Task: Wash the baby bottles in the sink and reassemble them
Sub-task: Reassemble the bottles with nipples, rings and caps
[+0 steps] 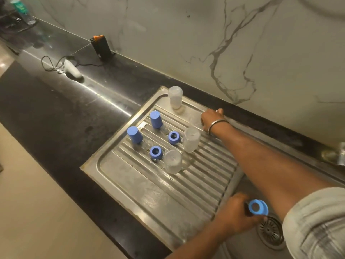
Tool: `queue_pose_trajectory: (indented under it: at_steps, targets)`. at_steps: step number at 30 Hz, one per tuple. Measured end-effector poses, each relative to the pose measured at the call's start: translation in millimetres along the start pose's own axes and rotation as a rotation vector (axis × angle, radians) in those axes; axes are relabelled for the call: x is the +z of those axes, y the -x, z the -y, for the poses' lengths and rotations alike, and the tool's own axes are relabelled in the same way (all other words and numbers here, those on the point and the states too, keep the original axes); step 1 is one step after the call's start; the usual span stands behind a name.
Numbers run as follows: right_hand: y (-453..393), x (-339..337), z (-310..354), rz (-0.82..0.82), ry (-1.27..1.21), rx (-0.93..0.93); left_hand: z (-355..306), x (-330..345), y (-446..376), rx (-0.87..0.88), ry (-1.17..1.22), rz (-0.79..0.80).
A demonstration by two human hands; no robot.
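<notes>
On the steel drainboard (130, 186) left of the sink basin (240, 245), bottle parts stand spread out. Three clear bottle bodies, upside down: one at the far corner (175, 97), one mid-board (191, 139), one nearer the camera (172, 161). Two blue caps stand upright on the ribs, far one (156, 119) and left one (134, 134). Two blue collar rings with open centres sit between caps and bottles: far ring (174, 137), near ring (155, 152). Small clear pieces lie beside the caps, too blurred to identify.

Right hand (211, 119) reaches across the board to its far edge, near the wall, bangle (216, 125) on the wrist. Fingers curl down around something clear, but I cannot tell what or whether they actually grip it.

Left hand (237, 214) is low at the basin's edge, fingers closed around a dark handle. A third blue ring (258, 207) sits at the tip of that handle, just above the drain strainer (270, 230).

Off the board: black counter (61, 101), white handheld device with cable (71, 69), black stand with orange top (101, 47) against the marbled wall (186, 34), green bottle (22, 10) at far left. Tap base (334, 156) at right edge.
</notes>
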State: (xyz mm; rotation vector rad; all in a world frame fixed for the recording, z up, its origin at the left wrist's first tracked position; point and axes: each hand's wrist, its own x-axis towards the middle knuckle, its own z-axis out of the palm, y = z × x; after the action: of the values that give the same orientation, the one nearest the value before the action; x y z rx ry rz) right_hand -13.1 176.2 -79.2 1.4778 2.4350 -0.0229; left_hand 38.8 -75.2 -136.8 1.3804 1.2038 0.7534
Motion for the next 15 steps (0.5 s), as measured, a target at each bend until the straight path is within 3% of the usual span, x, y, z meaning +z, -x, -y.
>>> queue_pose_trajectory:
  at_steps: [5, 11, 15]
  targets:
    - [2, -1, -5, 0.026, -0.025, -0.085, -5, 4, 0, -0.016, 0.002, 0.005]
    - [42, -9, -28, -0.335, -0.594, -0.131, 2, 14, -12, -0.051, -0.001, -0.104]
    - [94, -3, -65, -0.5, -0.759, -0.063, 2, 25, -22, -0.038, -0.005, -0.129]
